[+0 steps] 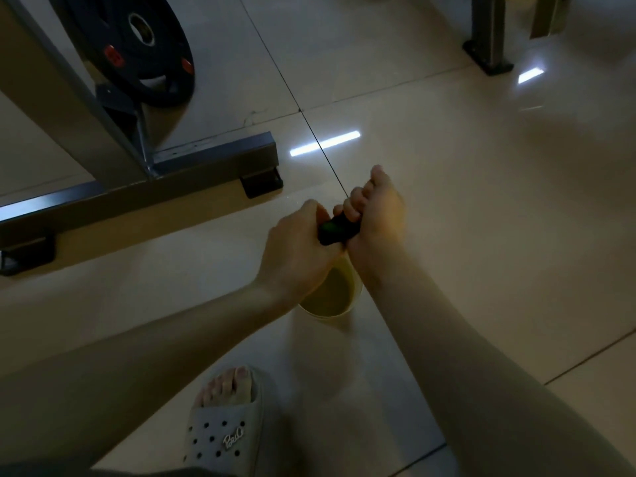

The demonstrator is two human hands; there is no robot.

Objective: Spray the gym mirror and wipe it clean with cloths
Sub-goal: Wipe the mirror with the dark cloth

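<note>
Nearest, grey slipper (220,435) on pale tiles. Just beyond, yellowish container (335,301) upright on floor, directly under both hands. Left hand (296,246) and right hand (377,218) each curled tight on dark top (335,230), one per end. Join of top to container hidden by hands. Far left, rack frame (213,160), weight plate (137,46).

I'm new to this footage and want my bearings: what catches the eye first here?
Both hands meet mid-frame: the left hand and right hand grip a dark object just above a pale yellow container standing on the tiled floor. A black weight plate shows beside a metal frame at upper left, and a foot in a grey sandal at the bottom.
</note>
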